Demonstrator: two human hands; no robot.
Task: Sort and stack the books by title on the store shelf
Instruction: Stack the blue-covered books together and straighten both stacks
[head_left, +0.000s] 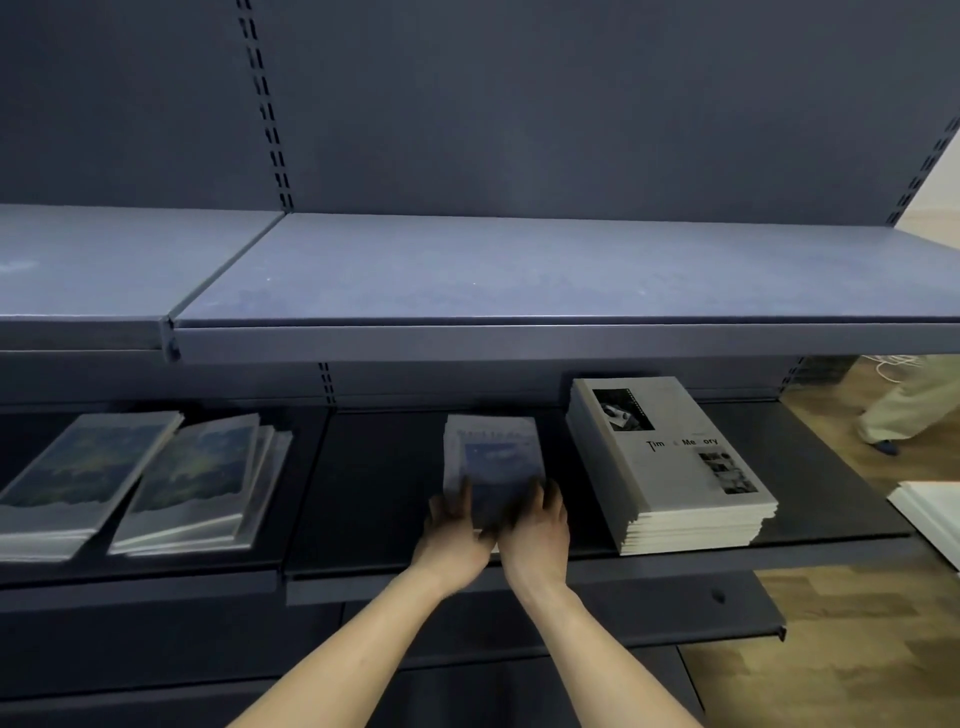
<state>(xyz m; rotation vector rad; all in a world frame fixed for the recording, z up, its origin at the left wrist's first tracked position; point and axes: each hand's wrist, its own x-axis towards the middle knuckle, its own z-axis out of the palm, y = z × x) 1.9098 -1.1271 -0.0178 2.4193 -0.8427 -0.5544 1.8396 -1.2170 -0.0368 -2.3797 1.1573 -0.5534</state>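
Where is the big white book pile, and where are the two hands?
white book pile (670, 457), head view, on the top cover.
left hand (454, 540), head view, on the back of the hand.
right hand (535, 540), head view, on the back of the hand.

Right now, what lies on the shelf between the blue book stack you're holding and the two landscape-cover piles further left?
Nothing: in the head view, only bare dark shelf separates the blue stack, gripped by both hands, from the landscape-cover piles.
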